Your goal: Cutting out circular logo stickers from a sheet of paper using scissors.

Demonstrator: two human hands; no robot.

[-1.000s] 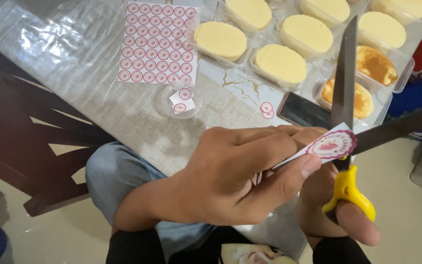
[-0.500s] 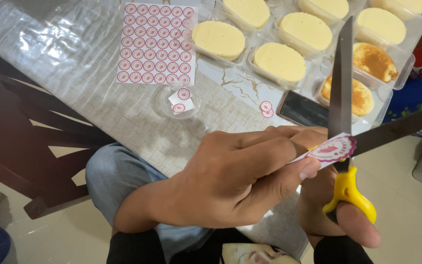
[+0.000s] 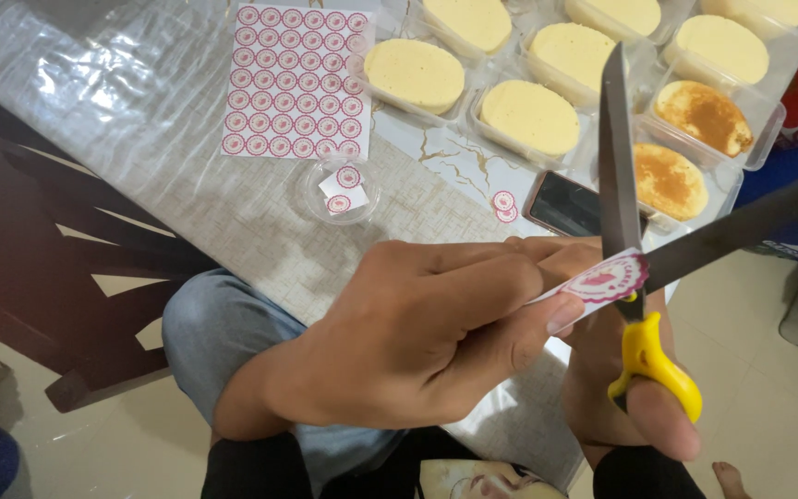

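From the head camera, the left hand [image 3: 417, 346] is in front, fingers pressed together and pinching a small paper sticker [image 3: 607, 280]. The sticker is white with a pink round picture on it. It sits right where the two blades of the scissors [image 3: 622, 222] cross.

The right hand [image 3: 625, 370] is behind and lower, and its fingers are closed around the yellow handle [image 3: 650, 362] of the scissors. The blades are spread wide apart, one pointing up and one pointing off to the right.

Behind the hands is a table [image 3: 140, 120] with a shiny clear cover over a light patterned cloth. A sheet of pink round stickers [image 3: 293, 81] lies flat on it. Just below the sheet is a small clear round lid [image 3: 336, 189] with a few cut stickers in it. Two more cut stickers [image 3: 504, 205] lie beside a dark phone [image 3: 567, 203].

At the far side of the table are clear plastic boxes [image 3: 473, 79] with round yellow cakes in them. Two cakes on the right have brown tops [image 3: 702, 115].

Under the hands is the person's knee in blue jeans [image 3: 223, 337]. A dark wooden chair [image 3: 48, 268] stands on the left. The floor [image 3: 759, 388] is pale and shiny, and some bare toes [image 3: 731, 479] show at the bottom right.
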